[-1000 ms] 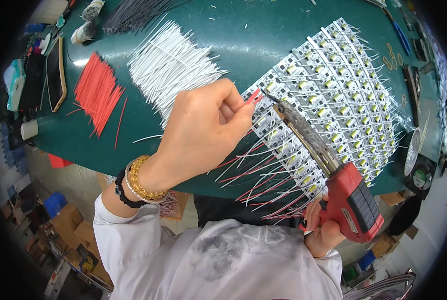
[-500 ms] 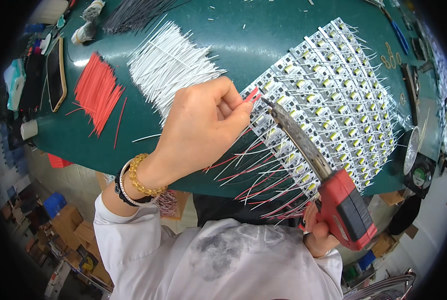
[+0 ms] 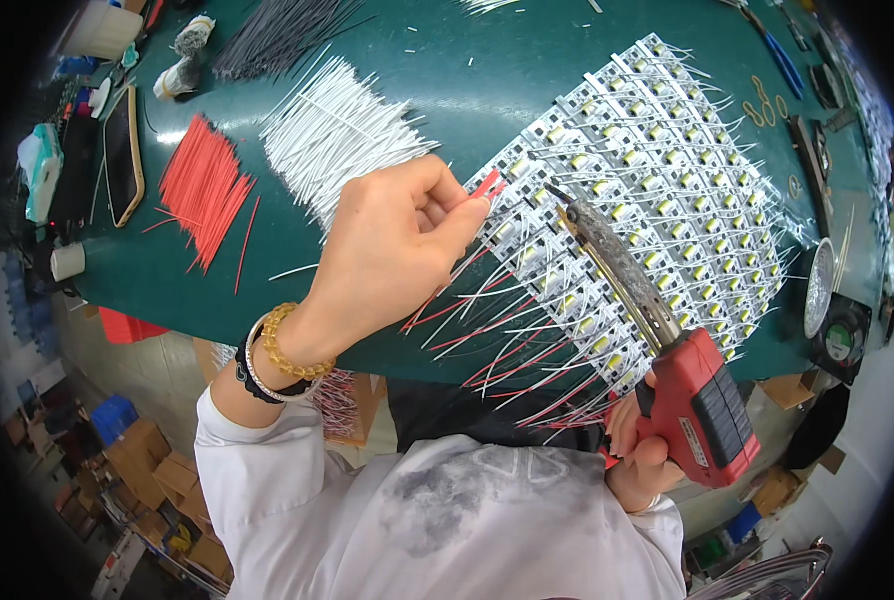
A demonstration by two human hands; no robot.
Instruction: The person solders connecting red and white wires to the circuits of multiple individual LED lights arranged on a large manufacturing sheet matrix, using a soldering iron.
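The left hand [image 3: 392, 235], at the middle of the frame, has its grip narrowed to a pinch of thumb and forefinger, holding red wire pieces [image 3: 488, 184] whose ends stick out past the fingertips, over the left edge of the board panel. The right hand [image 3: 639, 455], at lower right, has its grip wrapped around the handle of a red and black soldering gun [image 3: 705, 405]; its long barrel slants up and left, its tip near the red ends but apart from them. Whether the tip touches a board cannot be told. The board panel [image 3: 657, 185], right of centre, carries rows of small white boards with yellow parts, white wires along the rows and loose red and white wires [image 3: 507, 350] trailing off its lower left edge. Further out on the green worktop [image 3: 507, 90] lie a white wire pile [image 3: 342, 140] at upper centre-left, a red wire pile [image 3: 204, 190] to its left, dark wires [image 3: 282, 38] along the top and a phone [image 3: 124, 155] at far left.
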